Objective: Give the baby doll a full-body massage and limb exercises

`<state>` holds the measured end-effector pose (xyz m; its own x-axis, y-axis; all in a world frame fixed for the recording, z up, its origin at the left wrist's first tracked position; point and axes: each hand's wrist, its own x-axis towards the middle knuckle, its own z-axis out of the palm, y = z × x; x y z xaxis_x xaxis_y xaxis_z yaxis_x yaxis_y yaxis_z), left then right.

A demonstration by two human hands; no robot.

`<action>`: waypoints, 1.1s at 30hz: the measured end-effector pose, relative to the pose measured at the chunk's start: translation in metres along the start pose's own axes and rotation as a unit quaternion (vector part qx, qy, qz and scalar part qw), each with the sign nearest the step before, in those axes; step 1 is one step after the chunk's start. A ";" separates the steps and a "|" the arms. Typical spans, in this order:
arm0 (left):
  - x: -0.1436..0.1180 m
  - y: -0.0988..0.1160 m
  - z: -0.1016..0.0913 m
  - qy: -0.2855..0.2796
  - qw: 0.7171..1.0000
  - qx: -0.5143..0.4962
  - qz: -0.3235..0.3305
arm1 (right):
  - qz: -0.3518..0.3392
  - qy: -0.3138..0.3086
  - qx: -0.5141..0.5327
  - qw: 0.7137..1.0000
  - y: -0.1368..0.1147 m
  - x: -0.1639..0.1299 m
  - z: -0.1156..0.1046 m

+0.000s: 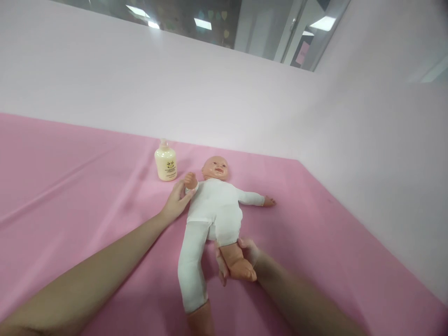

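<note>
While a lotion bottle (165, 164) is standing on the pink sheet (70, 186) near the back wall, the left hand (177, 200) is gripping the doll (215, 205) by its raised arm, fingers closed round the wrist. The doll is lying face-up mid-sheet, w/ the right hand (241, 261) cupping its bare leg, fingers wrapped underneath.

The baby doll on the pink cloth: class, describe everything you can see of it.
The baby doll lies face up on the pink cloth, head toward the wall. It looks like plastic, with a bald head and a white one-piece suit. One arm stretches out flat to the side; the other is raised, its wrist touched by the left hand. One leg is covered in white down to the ankle; the other is bare below the knee, and the right hand cups it from beneath. A cream bottle stands near its head, apart from it.
</note>
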<state>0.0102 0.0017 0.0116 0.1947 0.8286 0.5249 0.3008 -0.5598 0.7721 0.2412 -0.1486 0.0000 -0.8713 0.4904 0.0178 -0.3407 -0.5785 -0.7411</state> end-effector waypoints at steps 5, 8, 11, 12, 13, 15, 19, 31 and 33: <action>0.005 -0.012 0.000 0.089 0.975 -0.161 -0.125 | 0.114 -0.102 0.008 0.988 0.002 -0.002 -0.005; 0.010 -0.020 0.001 0.125 0.964 -0.186 -0.143 | 0.182 -0.121 -0.075 0.973 -0.006 -0.001 0.000; 0.014 -0.030 0.002 0.142 0.964 -0.180 -0.133 | 0.232 -0.148 -0.118 0.954 -0.015 0.002 0.001; 0.015 -0.032 0.003 0.146 0.964 -0.176 -0.133 | 0.238 -0.152 -0.122 0.951 -0.017 0.004 0.000; 0.015 -0.034 0.003 0.148 0.964 -0.175 -0.135 | 0.241 -0.153 -0.127 0.950 -0.018 0.005 -0.001; 0.015 -0.034 0.002 0.146 0.963 -0.180 -0.138 | 0.243 -0.154 -0.139 0.948 -0.020 0.007 -0.001; 0.013 -0.028 0.001 0.141 0.965 -0.181 -0.130 | 0.230 -0.177 -0.157 0.944 -0.021 0.008 -0.001; 0.003 -0.011 0.001 0.089 0.992 -0.068 -0.051 | -0.123 -0.247 0.090 0.957 -0.002 0.006 -0.001; 0.002 -0.006 0.000 0.061 0.998 -0.009 0.013 | -0.133 -0.105 0.084 0.982 -0.007 0.002 0.006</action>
<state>0.0089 0.0063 0.0078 0.0869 0.8070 0.5841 0.2797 -0.5825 0.7632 0.2395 -0.1470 0.0091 -0.7907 0.5043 0.3470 -0.6048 -0.5556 -0.5706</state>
